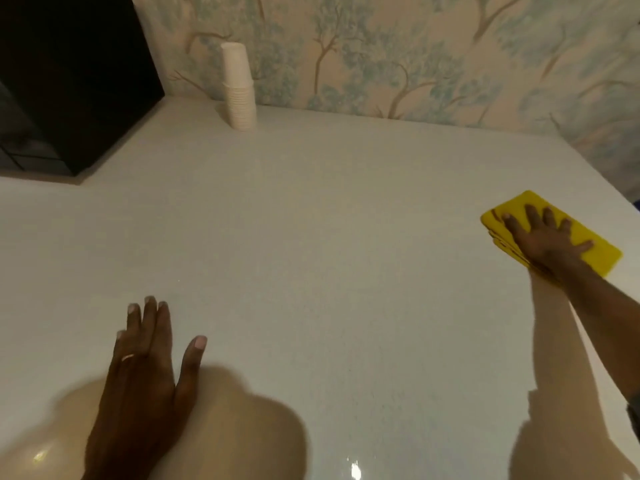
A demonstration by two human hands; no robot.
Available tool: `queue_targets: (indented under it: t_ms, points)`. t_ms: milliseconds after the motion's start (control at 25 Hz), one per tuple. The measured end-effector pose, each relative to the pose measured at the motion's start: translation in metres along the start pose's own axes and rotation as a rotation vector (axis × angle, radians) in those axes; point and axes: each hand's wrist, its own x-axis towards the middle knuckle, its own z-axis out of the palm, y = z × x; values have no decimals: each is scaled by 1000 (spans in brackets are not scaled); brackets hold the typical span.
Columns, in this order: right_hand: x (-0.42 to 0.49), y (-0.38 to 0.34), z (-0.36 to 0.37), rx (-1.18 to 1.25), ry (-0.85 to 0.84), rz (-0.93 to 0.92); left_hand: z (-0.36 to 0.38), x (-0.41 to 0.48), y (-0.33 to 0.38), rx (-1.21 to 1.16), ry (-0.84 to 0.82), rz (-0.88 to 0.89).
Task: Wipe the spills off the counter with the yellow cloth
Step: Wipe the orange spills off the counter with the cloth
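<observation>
**Yellow cloth flat at the counter's right side**

A bright yellow cloth (588, 242), folded into a flat rectangle with layered edges showing at its near left side, lies on the pale, speckled, glossy stone counter (311, 220) close to its far right edge. It sits askew. Small wet glints show on the counter's near part.
</observation>
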Motion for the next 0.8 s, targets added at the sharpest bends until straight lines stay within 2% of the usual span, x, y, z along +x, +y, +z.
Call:
queue_targets:
  t_ms: [160, 280, 360, 600, 720, 800]
  points:
    - [-27, 8, 5, 31, 31, 35, 5, -4, 1, -38, 81, 40]
    - [-40, -28, 16, 60, 50, 16, 8, 1, -3, -2, 25, 32]
    - [-48, -72, 27, 69, 55, -59, 9, 3, -4, 17, 19, 30]
    - [-148, -231, 79, -3, -8, -517, 14, 5, -9, 46, 28, 23]
    - [-230, -254, 100, -51, -10, -768, 23, 8, -18, 93, 90, 65]
    - [-277, -236, 109, -32, 12, -905, 28, 10, -22, 113, 101, 67]
